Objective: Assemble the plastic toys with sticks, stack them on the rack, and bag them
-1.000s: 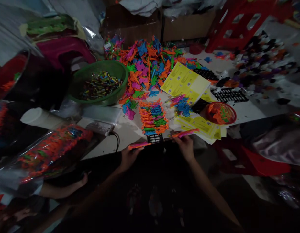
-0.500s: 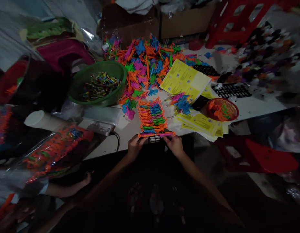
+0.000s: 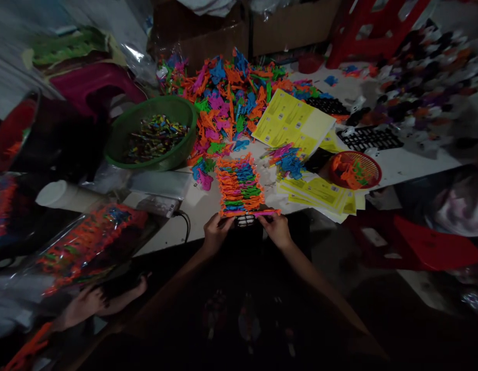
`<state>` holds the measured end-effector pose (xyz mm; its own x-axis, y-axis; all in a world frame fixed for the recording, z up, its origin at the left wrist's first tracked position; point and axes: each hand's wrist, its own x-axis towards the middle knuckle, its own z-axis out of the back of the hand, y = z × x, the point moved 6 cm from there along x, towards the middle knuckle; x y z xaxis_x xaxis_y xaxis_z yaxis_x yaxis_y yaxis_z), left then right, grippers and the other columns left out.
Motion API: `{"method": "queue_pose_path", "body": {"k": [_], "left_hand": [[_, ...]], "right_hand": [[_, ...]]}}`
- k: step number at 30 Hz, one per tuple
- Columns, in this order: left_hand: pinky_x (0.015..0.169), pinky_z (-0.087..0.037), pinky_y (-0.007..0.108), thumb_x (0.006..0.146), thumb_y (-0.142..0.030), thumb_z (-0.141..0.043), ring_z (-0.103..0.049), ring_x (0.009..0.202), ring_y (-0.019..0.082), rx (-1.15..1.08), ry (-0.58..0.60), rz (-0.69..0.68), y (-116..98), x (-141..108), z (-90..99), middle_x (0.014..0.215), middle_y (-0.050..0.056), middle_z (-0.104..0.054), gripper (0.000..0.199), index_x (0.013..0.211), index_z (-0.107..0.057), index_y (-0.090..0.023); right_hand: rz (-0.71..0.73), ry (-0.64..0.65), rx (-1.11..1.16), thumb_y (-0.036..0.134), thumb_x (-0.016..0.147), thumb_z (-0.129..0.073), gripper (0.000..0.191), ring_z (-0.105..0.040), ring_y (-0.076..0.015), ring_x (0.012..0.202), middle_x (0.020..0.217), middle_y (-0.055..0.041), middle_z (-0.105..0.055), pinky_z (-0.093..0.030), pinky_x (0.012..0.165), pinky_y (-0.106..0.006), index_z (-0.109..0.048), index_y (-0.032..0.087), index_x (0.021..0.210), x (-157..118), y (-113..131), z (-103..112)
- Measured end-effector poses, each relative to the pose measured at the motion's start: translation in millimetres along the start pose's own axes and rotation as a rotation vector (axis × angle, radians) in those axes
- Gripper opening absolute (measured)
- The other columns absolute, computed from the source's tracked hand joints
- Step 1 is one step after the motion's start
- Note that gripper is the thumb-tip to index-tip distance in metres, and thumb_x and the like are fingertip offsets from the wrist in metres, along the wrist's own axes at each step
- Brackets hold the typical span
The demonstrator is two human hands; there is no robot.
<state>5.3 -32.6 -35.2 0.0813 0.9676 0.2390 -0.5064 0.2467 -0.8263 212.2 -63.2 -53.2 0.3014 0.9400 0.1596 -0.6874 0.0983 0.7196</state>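
Observation:
At the table's front edge, my left hand [image 3: 218, 226] pinches the left end of a thin pink and orange plastic figure [image 3: 267, 212]. The fingers of my right hand [image 3: 276, 226] are closed on its right end. The piece lies level between the hands, at the near end of a dense row of orange, blue, green and pink plastic figures [image 3: 241, 183]. Under that end shows a black grid rack [image 3: 245, 220] with pale slots. The fingertips partly hide the held piece, and its exact shape is too small to make out.
A big heap of loose figures [image 3: 227, 98] lies behind the row. Left stands a green basin [image 3: 115, 152] of small wrapped pieces; right are yellow printed sheets [image 3: 293, 121] and a red basket [image 3: 374, 167]. Another person's hand [image 3: 86, 306] is lower left, near a bagged bundle [image 3: 92, 242].
My hands stay at the near end of the row, almost unmoved. The view has shifted slightly. At lower left, the other person's hand has risen toward the bagged bundle.

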Motion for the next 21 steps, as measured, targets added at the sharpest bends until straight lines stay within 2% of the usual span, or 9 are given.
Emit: {"method": "queue_pose_path", "body": {"k": [4, 7, 11, 15, 18, 21], "left_hand": [[0.067, -0.051, 0.026, 0.073, -0.040, -0.060, -0.061, 0.068, 0.014, 0.032, 0.065, 0.041, 13.1, -3.8, -9.3, 0.076, 0.003, -0.066, 0.025, 0.084, -0.062, -0.017], [0.071, -0.049, 0.029, 0.074, -0.040, -0.060, -0.060, 0.076, 0.016, 0.201, 0.089, -0.075, 16.7, -4.4, -15.1, 0.078, 0.005, -0.065, 0.024, 0.080, -0.064, -0.018], [0.075, -0.048, 0.029, 0.081, -0.034, -0.052, -0.060, 0.083, 0.017, 0.269, 0.112, -0.241, 15.8, -2.4, -21.7, 0.083, 0.006, -0.067, 0.020, 0.084, -0.066, -0.020], [0.071, -0.050, 0.030, 0.078, -0.035, -0.055, -0.062, 0.077, 0.018, 0.297, 0.110, -0.227, 19.8, 0.0, -24.6, 0.075, 0.006, -0.067, 0.018, 0.077, -0.067, -0.021], [0.074, -0.051, 0.030, 0.077, -0.034, -0.056, -0.062, 0.083, 0.019, 0.278, 0.116, -0.207, 21.6, 0.0, -26.0, 0.082, 0.006, -0.068, 0.016, 0.081, -0.067, -0.022], [0.076, -0.051, 0.032, 0.077, -0.034, -0.056, -0.062, 0.086, 0.019, 0.241, 0.118, -0.191, 23.3, -0.3, -26.2, 0.085, 0.007, -0.068, 0.018, 0.085, -0.067, -0.023]], "right_hand": [[0.008, 0.015, 0.004, 0.038, 0.075, -0.052, 0.021, -0.062, -0.0166, 0.059, 0.067, -0.0037, -0.068, -0.049, 0.058, -0.025, -0.064, 0.020, 0.073, 0.5, 5.3, -1.6], [0.000, 0.030, -0.011, 0.037, 0.075, -0.051, 0.021, -0.062, -0.0160, 0.059, 0.067, -0.0034, -0.068, -0.048, 0.059, -0.025, -0.064, 0.020, 0.071, 0.4, 7.0, -1.8], [-0.008, 0.052, -0.073, 0.035, 0.074, -0.049, 0.023, -0.062, -0.0160, 0.058, 0.064, -0.0045, -0.067, -0.047, 0.058, -0.024, -0.063, 0.018, 0.066, 1.8, 7.3, -2.9], [0.003, 0.085, -0.141, 0.035, 0.075, -0.048, 0.025, -0.060, -0.0151, 0.055, 0.061, -0.0041, -0.066, -0.045, 0.056, -0.023, -0.062, 0.018, 0.063, 3.2, 8.8, -4.9], [0.014, 0.089, -0.195, 0.036, 0.075, -0.048, 0.027, -0.061, -0.0162, 0.056, 0.061, -0.0051, -0.066, -0.045, 0.056, -0.024, -0.062, 0.018, 0.061, 1.9, 10.1, -4.2], [0.025, 0.092, -0.202, 0.036, 0.075, -0.047, 0.025, -0.063, -0.0171, 0.060, 0.065, -0.0049, -0.068, -0.046, 0.058, -0.024, -0.064, 0.019, 0.068, 0.6, 11.7, -2.5]]}}
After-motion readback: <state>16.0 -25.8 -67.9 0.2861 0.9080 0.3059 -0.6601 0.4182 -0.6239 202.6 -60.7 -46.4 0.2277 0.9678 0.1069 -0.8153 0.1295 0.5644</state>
